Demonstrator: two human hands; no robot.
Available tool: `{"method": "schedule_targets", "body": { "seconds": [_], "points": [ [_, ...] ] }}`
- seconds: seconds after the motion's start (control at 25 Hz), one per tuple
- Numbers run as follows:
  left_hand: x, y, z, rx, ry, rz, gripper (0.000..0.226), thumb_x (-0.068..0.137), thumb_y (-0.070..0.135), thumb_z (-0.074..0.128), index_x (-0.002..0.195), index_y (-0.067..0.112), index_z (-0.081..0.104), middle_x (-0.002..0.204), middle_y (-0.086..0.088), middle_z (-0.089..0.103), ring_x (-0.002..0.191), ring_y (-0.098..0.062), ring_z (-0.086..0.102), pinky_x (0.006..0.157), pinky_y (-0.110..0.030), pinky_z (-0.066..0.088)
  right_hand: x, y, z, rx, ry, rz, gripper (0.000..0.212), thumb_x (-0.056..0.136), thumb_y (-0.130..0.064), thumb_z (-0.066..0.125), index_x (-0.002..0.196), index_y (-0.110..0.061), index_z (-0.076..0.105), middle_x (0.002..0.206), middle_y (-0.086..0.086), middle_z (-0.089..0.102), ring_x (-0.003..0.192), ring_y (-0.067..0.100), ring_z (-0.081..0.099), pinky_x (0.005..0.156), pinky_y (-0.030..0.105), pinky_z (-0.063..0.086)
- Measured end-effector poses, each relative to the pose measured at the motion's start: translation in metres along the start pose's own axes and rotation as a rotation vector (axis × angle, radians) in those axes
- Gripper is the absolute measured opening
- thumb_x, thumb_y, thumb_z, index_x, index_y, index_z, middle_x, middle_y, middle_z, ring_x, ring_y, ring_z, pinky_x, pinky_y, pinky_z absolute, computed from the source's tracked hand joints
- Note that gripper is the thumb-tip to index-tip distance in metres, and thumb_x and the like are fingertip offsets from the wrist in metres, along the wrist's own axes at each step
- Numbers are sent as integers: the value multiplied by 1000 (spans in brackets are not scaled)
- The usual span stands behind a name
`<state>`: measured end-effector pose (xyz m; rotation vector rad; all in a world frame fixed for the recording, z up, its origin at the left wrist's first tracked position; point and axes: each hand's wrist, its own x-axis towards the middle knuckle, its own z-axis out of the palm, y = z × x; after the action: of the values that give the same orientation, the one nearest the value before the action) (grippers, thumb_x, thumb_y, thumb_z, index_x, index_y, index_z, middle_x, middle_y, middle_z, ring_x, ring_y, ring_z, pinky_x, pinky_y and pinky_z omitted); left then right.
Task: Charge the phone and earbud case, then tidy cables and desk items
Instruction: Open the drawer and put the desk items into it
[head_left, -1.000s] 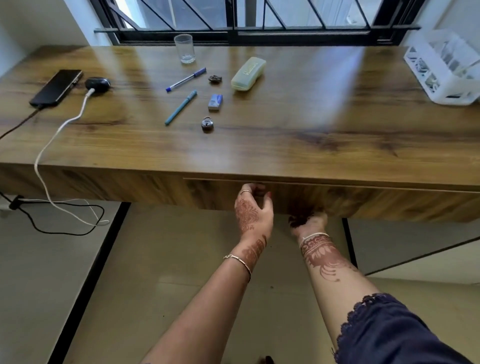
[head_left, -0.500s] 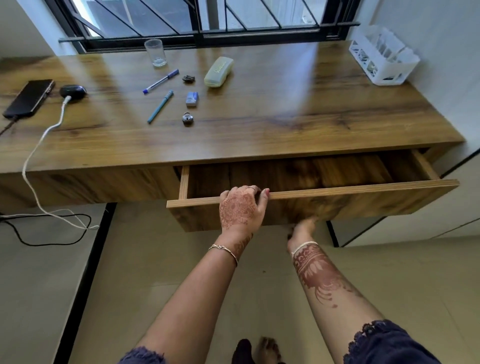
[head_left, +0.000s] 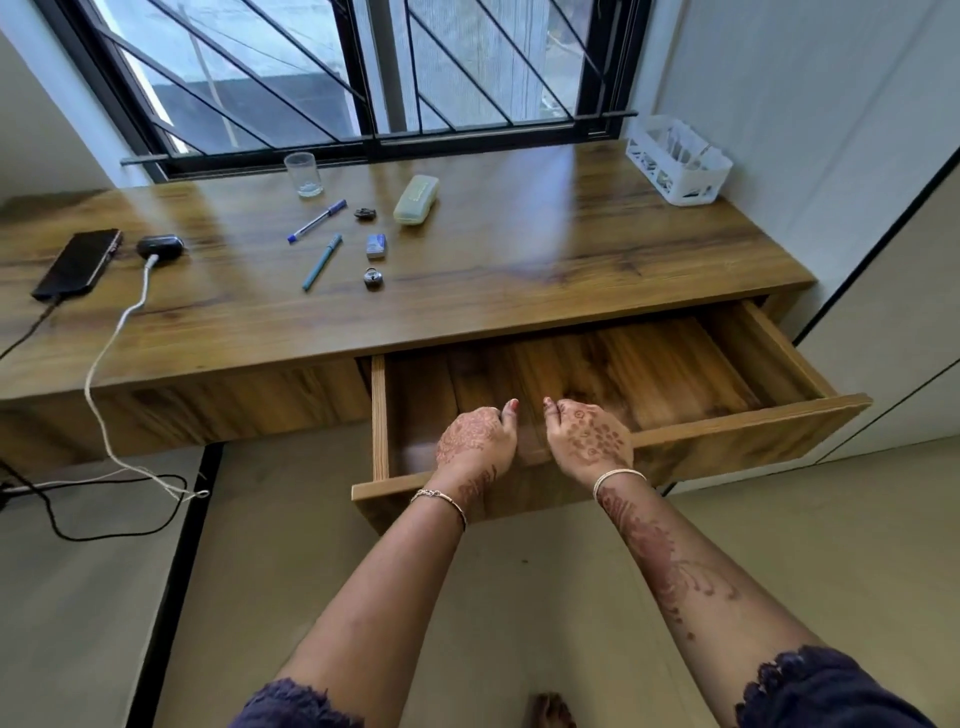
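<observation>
A black phone (head_left: 78, 265) lies at the desk's left end with a dark cable (head_left: 28, 332) plugged into it. Beside it sits the dark earbud case (head_left: 160, 247), with a white cable (head_left: 111, 353) plugged in and trailing off the front edge to the floor. Below the wooden desk (head_left: 545, 249) a wide drawer (head_left: 753, 422) stands pulled out, nothing visible inside it. My left hand (head_left: 475, 436) and right hand (head_left: 589, 439) grip the top edge of the drawer front side by side, thumbs toward each other.
Mid-desk lie two pens (head_left: 317, 222) (head_left: 322, 261), a blue eraser (head_left: 376, 246), a small padlock (head_left: 373, 278), a dark clip (head_left: 365, 213), a pale glasses case (head_left: 416, 199) and a glass (head_left: 301, 174). A white basket (head_left: 678, 158) stands at the back right. Cables loop on the floor (head_left: 104, 530).
The drawer went from closed to pulled far out. My right hand came up from under the drawer front and now grips its top edge next to my left hand.
</observation>
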<state>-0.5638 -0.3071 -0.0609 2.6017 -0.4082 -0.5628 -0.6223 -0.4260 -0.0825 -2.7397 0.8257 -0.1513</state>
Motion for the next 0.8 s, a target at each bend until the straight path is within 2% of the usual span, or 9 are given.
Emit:
{"method": "schedule_targets", "body": {
  "seconds": [0.08, 0.2, 0.28, 0.36, 0.48, 0.6, 0.68, 0.8],
  "points": [
    [-1, -2, 0, 25, -74, -15, 62, 97, 56, 22, 95, 15, 68, 100, -5, 71, 96, -26, 66, 87, -33, 51, -4, -1, -4, -58, -57, -6, 48, 101, -42, 25, 101, -19, 66, 108, 5, 70, 104, 23, 62, 81, 32, 45],
    [-2, 0, -4, -33, -225, -24, 69, 98, 56, 18, 79, 14, 70, 74, 1, 76, 69, -17, 72, 84, -32, 55, -2, 1, -7, -84, -168, 32, 51, 100, -45, 22, 105, -20, 66, 111, 4, 68, 104, 24, 62, 78, 32, 42],
    [4, 2, -9, -61, -216, -8, 66, 99, 53, 19, 77, 16, 68, 71, 3, 75, 63, -13, 72, 85, -32, 55, 3, -2, -10, -76, -156, 25, 52, 100, -47, 22, 103, -20, 66, 107, 4, 69, 100, 24, 63, 72, 30, 39],
    [16, 6, -14, -80, -161, 10, 60, 98, 53, 21, 82, 18, 67, 76, 5, 75, 67, -13, 71, 86, -34, 54, 13, -8, -14, -74, -126, 0, 51, 99, -48, 23, 102, -20, 65, 106, 3, 69, 99, 23, 63, 71, 30, 41],
    [38, 15, -28, -108, -85, 31, 50, 96, 55, 27, 89, 21, 63, 91, 2, 72, 84, -18, 68, 86, -36, 52, 37, -23, -23, -61, -111, -16, 49, 99, -49, 26, 104, -19, 65, 112, 5, 67, 105, 24, 62, 80, 32, 44],
    [57, 21, -42, -135, -16, 26, 43, 96, 52, 35, 106, 22, 64, 106, -1, 68, 100, -23, 63, 86, -35, 50, 66, -35, -29, -60, -50, -66, 41, 98, -46, 30, 104, -21, 62, 113, 4, 67, 108, 24, 61, 84, 31, 44],
    [68, 20, -56, -188, 53, 31, 40, 95, 49, 40, 112, 21, 62, 109, -2, 68, 104, -22, 62, 90, -37, 50, 86, -45, -31, -48, -8, -139, 33, 97, -42, 35, 106, -21, 59, 113, 3, 65, 108, 22, 60, 86, 31, 45],
    [81, 11, -82, -242, 181, 36, 29, 96, 38, 48, 112, 18, 62, 109, -5, 68, 102, -21, 63, 88, -31, 49, 109, -75, -36, -52, 52, -231, 28, 94, -37, 43, 115, -21, 54, 117, 2, 60, 110, 21, 56, 92, 32, 45]
  ]
}}
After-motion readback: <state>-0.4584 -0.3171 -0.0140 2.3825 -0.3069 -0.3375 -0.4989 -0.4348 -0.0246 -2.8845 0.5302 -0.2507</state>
